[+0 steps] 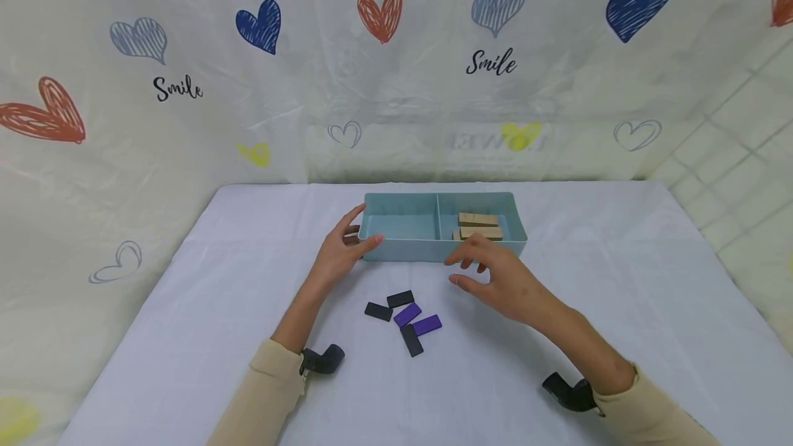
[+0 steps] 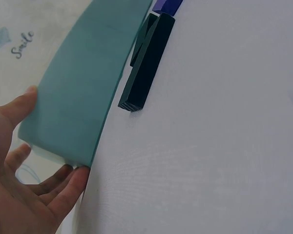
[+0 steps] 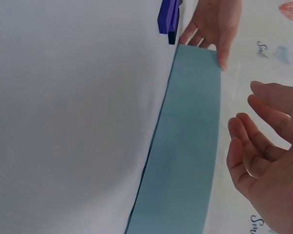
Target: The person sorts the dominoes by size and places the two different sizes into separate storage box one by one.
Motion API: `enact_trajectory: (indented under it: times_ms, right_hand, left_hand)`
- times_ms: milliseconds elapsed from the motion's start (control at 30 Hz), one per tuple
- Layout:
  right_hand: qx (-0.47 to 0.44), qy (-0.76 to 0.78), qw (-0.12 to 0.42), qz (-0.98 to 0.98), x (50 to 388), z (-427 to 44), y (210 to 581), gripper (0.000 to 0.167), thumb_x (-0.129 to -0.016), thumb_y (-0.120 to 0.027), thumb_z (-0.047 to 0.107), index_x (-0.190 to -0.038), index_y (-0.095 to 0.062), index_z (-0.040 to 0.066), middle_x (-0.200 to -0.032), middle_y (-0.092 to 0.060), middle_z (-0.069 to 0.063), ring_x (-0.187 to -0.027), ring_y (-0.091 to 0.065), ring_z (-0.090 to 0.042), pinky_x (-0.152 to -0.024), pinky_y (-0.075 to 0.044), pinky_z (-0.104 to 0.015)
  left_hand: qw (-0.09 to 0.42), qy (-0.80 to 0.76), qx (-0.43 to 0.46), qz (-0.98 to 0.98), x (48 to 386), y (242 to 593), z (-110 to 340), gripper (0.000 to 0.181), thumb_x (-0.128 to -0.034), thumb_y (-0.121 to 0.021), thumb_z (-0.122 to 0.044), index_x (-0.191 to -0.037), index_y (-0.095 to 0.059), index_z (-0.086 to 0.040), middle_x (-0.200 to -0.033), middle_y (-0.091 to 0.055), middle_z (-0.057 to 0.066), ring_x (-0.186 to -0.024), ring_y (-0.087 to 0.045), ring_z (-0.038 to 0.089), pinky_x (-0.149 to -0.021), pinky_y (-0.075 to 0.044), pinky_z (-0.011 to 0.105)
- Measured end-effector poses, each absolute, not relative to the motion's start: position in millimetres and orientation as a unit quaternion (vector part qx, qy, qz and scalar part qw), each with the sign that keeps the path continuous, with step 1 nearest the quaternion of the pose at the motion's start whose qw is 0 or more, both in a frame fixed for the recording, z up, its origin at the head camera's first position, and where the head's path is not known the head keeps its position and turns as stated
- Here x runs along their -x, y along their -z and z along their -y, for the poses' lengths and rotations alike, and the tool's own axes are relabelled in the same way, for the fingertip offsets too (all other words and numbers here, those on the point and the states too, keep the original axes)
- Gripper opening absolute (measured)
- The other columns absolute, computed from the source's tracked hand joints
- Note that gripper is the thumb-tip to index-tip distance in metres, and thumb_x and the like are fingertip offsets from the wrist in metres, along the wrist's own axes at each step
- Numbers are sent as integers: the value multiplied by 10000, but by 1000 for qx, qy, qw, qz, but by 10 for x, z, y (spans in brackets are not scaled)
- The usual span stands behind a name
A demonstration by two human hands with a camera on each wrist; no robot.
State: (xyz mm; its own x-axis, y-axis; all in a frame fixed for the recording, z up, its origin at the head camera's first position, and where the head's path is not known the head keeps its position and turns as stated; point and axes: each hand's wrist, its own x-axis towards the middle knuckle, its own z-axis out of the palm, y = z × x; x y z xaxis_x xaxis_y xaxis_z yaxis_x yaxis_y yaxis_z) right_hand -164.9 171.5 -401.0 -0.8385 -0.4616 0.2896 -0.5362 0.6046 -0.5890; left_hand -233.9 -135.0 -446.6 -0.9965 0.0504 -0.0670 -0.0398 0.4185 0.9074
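A blue-green box [image 1: 409, 250] with two compartments stands on the table. My left hand [image 1: 336, 253] holds its left end, the thumb at the front corner and the fingers around the end wall. My right hand [image 1: 504, 284] hovers before the right compartment, fingers loosely bent and nothing in them; the right wrist view shows it apart from the box. Several pale wooden blocks [image 1: 482, 233] lie in the right compartment, partly hidden by the front wall. In front of the box lie three black blocks [image 1: 411, 341] and two purple blocks [image 1: 427, 325], close together.
A white cloth [image 1: 248, 308] covers the table. Behind the box hangs a pale curtain [image 1: 421, 88] printed with hearts and the word Smile. Each wrist wears a small black camera [image 1: 325, 360].
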Motion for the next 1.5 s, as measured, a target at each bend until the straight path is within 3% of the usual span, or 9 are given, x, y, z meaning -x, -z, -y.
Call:
enact_trajectory:
  times_ms: [567,867,1200,1500]
  right_hand:
    - [-304,-349,-8,886,1615,-1652,4083,229,-908,-804,110,-1115,-742,187,-1054,-680,-11,-956,-682,-194,-847,-597,-376]
    - [-297,-334,-67,892,1588,-1643,4113,211,-939,-780,177,-1146,-745,151,-1027,-664,-12,-974,-675,-177,-866,-590,-370]
    - [-313,-341,-91,882,1568,-1634,4140,221,-933,-781,159,-1151,-747,146,-1040,-673,-14,-933,-641,-79,-850,-579,-335]
    - [-311,-341,-128,878,1539,-1614,4155,249,-910,-796,137,-1154,-749,154,-1074,-692,-1,-973,-648,-165,-865,-580,-326]
  left_hand:
    - [42,-547,-5,-836,2327,4459,1337,810,-902,-787,-498,-1587,-358,-470,-1551,-505,140,-1413,-539,339,-1057,-538,528]
    - [40,-545,-3,-838,2341,4478,1338,800,-898,-788,-506,-1578,-367,-482,-1545,-517,140,-1406,-547,342,-1056,-541,531]
    - [42,-543,-4,-838,2320,4456,1342,802,-897,-785,-518,-1579,-366,-474,-1553,-512,142,-1417,-536,344,-1046,-550,521]
    - [43,-549,-4,-834,2318,4456,1345,794,-892,-793,-514,-1566,-375,-493,-1553,-509,134,-1424,-531,340,-1066,-539,530]
